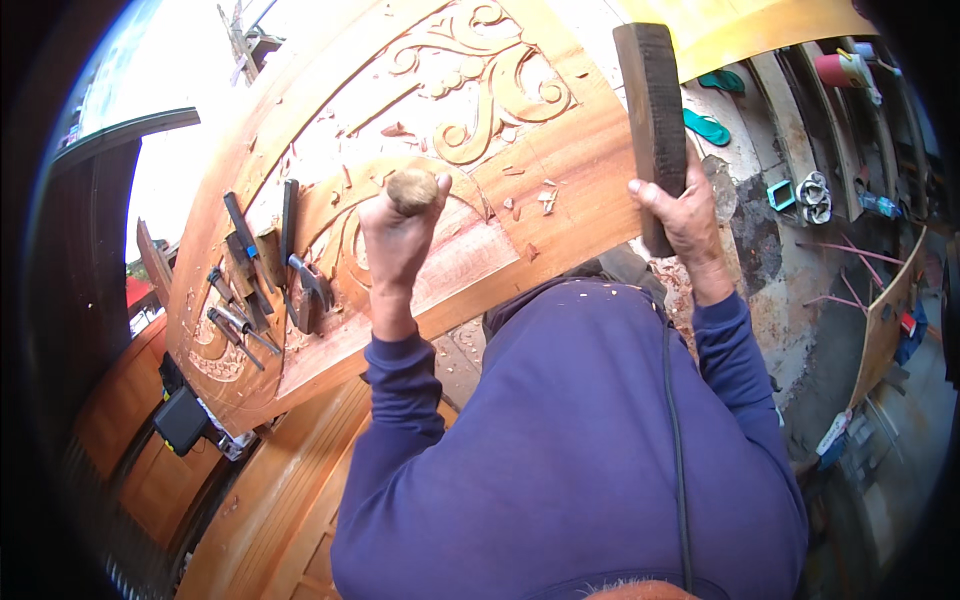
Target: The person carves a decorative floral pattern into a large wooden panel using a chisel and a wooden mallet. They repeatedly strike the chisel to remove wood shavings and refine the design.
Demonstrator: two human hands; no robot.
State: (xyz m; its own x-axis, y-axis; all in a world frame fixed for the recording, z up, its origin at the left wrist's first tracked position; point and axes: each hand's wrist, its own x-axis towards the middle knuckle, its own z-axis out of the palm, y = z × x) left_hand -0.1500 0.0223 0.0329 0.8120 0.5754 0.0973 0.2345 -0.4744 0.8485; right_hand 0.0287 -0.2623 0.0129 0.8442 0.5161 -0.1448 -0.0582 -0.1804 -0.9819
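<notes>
My left hand (397, 240) is wrapped around a chisel; only its round wooden butt end (412, 188) shows above the fist. The chisel stands on a large curved wooden panel (590, 150) carved with scroll patterns (495, 85). My right hand (680, 210) grips a dark rectangular wooden mallet block (652, 120), raised upright beside the panel's right edge. The chisel's blade is hidden under my left hand. Wood chips (530, 195) lie scattered on the panel between my hands.
Several chisels and small tools (265, 275) lie on the panel to the left. A black box (180, 420) sits at the lower left. Green sandals (708, 125), boards and clutter lie on the concrete floor to the right. More wooden panels (270, 500) lie below.
</notes>
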